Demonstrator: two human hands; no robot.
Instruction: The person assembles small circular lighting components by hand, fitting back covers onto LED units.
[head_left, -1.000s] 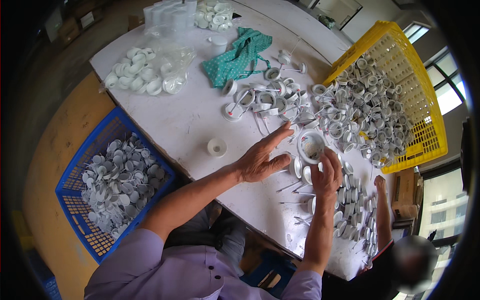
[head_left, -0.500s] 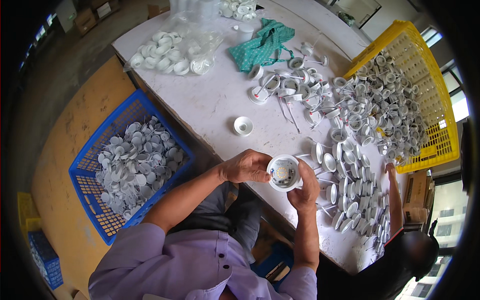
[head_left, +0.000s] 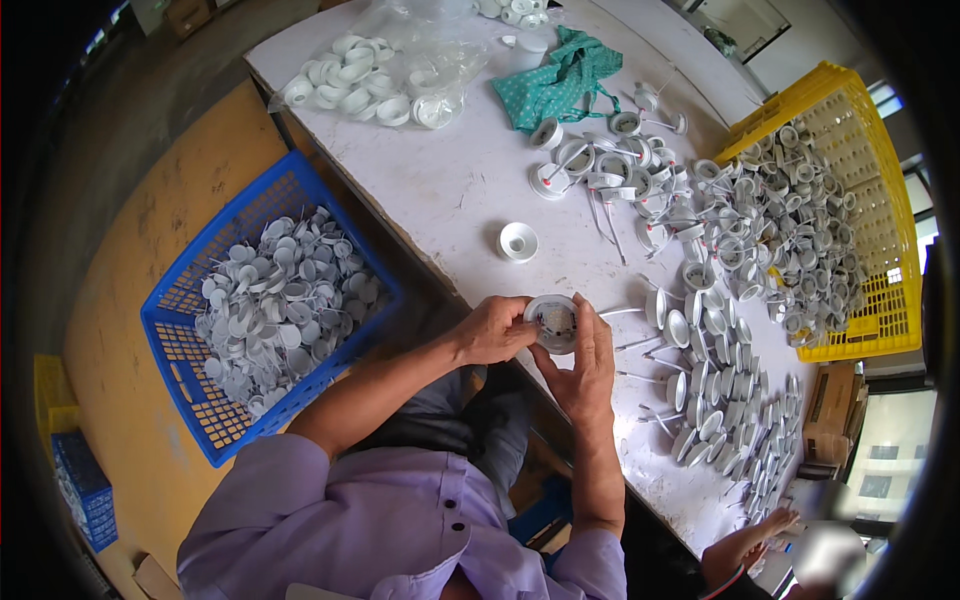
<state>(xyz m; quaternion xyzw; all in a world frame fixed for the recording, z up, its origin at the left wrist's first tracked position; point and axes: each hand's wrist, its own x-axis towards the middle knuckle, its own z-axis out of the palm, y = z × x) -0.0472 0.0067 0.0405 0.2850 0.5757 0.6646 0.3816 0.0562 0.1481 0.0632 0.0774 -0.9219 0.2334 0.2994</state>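
Over the near edge of the table (head_left: 430, 205), I see a round white housing (head_left: 551, 324) grasped between left hand (head_left: 494, 331) and right hand (head_left: 581, 376). Just beyond sits a small white cup (head_left: 518, 243); wired white pieces (head_left: 705, 385) line the right, a blue basket (head_left: 166, 355) the left.
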